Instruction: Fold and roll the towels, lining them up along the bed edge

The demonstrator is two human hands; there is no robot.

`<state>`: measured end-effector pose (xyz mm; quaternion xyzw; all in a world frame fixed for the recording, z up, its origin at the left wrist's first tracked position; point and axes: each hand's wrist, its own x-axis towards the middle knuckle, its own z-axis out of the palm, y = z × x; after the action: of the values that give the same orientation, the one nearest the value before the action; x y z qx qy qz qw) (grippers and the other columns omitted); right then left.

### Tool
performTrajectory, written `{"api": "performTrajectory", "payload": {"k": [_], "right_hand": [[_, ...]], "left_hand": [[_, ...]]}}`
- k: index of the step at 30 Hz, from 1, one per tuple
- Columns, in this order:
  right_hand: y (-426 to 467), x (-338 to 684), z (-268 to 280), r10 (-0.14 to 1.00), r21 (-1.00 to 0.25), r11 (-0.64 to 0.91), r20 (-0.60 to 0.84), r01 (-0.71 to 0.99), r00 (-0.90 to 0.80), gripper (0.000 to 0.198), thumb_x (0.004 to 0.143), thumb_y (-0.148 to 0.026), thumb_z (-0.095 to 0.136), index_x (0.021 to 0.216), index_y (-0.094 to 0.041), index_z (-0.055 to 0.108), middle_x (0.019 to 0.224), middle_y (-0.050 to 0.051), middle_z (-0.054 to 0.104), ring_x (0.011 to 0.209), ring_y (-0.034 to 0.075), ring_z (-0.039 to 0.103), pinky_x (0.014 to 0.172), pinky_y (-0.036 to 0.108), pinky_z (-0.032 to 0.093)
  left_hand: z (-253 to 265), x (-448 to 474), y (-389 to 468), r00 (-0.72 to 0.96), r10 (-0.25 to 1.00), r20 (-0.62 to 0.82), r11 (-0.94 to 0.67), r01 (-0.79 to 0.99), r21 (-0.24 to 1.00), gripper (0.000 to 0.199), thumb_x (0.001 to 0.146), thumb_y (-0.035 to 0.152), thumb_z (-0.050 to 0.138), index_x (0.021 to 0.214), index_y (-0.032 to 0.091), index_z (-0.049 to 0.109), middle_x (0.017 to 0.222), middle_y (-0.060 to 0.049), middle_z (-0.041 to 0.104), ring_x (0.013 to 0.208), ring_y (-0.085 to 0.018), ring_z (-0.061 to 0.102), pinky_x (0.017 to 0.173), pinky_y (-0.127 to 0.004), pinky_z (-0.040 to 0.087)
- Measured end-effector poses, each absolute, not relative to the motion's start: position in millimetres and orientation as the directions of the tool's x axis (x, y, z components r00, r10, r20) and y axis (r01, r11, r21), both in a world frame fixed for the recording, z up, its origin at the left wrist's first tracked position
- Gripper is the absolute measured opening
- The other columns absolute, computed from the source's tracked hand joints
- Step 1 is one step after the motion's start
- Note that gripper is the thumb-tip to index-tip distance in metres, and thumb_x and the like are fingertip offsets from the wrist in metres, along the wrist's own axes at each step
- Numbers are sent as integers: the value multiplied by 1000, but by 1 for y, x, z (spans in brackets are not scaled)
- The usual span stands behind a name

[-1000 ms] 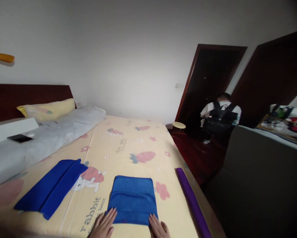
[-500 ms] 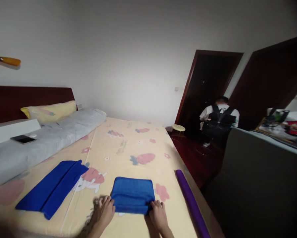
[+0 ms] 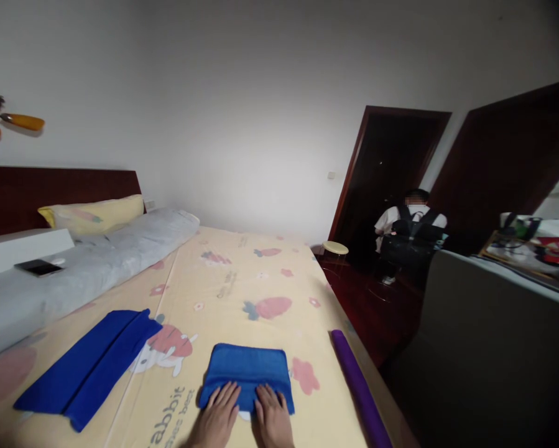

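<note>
A small blue towel (image 3: 246,362) lies folded on the bed in front of me, a crease running across its near half. My left hand (image 3: 220,410) rests flat on its near left part, fingers stretched out. Beside it, my right hand (image 3: 272,412) lies flat on the near right part, thumb apart from the fingers. Both palms reach past the towel's near edge. To the left is a darker blue cloth (image 3: 90,367), folded lengthwise with a ridge along it. A purple roll (image 3: 360,386) of what looks like cloth lies to the right, along the bed's side.
The bed (image 3: 242,267) has a patterned yellow sheet. Grey bedding (image 3: 97,261) with a phone (image 3: 39,267) on it lies at the left, by a yellow pillow (image 3: 97,214). A dark cabinet (image 3: 484,348) stands right. A person with a backpack (image 3: 412,239) sits near a stool (image 3: 335,248).
My hands have let go of the towel's near side corners, moved inward and flattened onto it. The view has tilted slightly upward.
</note>
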<state>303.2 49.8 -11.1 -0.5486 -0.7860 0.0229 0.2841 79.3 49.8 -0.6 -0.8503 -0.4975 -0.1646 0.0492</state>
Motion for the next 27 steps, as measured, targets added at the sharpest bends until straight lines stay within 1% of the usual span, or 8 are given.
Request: {"api": "performTrajectory", "payload": {"k": [4,6,9,13,16,20,23,27], "right_hand": [[62,333,-1,942,-326,220,316,920,-113,46,92,-52,42,131,-31,56,137,6,55,127,30,52,103,54,43],[65,329,0,948,-317,175,309,932,-73,46,92,-49,45,131,-28,57,139,9,53,127,32,51,103,56,42],[64,305,1,925,-357,332,305,873,-227,41,94,-36,42,132,-28,55,139,7,54,128,27,52,104,47,43],[67,283,6,865,-437,503,260,746,-430,42,96,-38,36,137,-34,48,140,1,54,129,21,50,106,42,41],[78,298,5,931,-426,363,198,829,-305,46,97,-48,30,137,-32,49,144,4,48,135,25,43,109,52,37],[95,332,-9,978,-366,55,206,929,24,62,93,-58,28,136,-20,51,144,14,46,136,33,41,105,62,35],[97,342,-17,957,-337,-2,272,942,99,67,92,-62,27,132,-16,55,141,19,50,133,36,43,103,63,35],[80,345,-21,907,-276,162,420,947,-33,49,96,-43,31,133,-21,54,144,14,48,133,31,45,103,57,38]], "left_hand": [[5,62,60,223,954,198,-245,965,91,47,97,38,31,143,30,39,150,-5,42,137,-25,41,108,-54,39],[3,67,63,163,968,191,-182,980,83,46,96,34,33,139,26,47,148,-9,45,137,-28,41,107,-59,37],[-2,85,66,341,902,265,-378,920,105,42,95,28,36,133,29,54,140,-4,55,131,-22,50,107,-44,43],[-5,98,73,522,750,406,-608,786,112,47,96,29,39,142,36,39,138,4,58,123,-11,56,101,-25,47],[-2,91,82,441,838,322,-501,855,133,46,97,38,35,144,38,34,144,2,51,130,-16,50,105,-35,45],[5,87,91,160,975,155,-182,973,140,51,96,47,31,144,30,35,152,-5,39,140,-26,36,111,-54,32],[9,94,90,59,988,145,-75,991,112,50,94,42,35,141,26,43,149,-9,43,139,-29,38,109,-59,31],[13,83,74,315,883,348,-364,928,82,44,95,31,36,138,30,47,143,-3,52,131,-21,50,105,-42,43]]}}
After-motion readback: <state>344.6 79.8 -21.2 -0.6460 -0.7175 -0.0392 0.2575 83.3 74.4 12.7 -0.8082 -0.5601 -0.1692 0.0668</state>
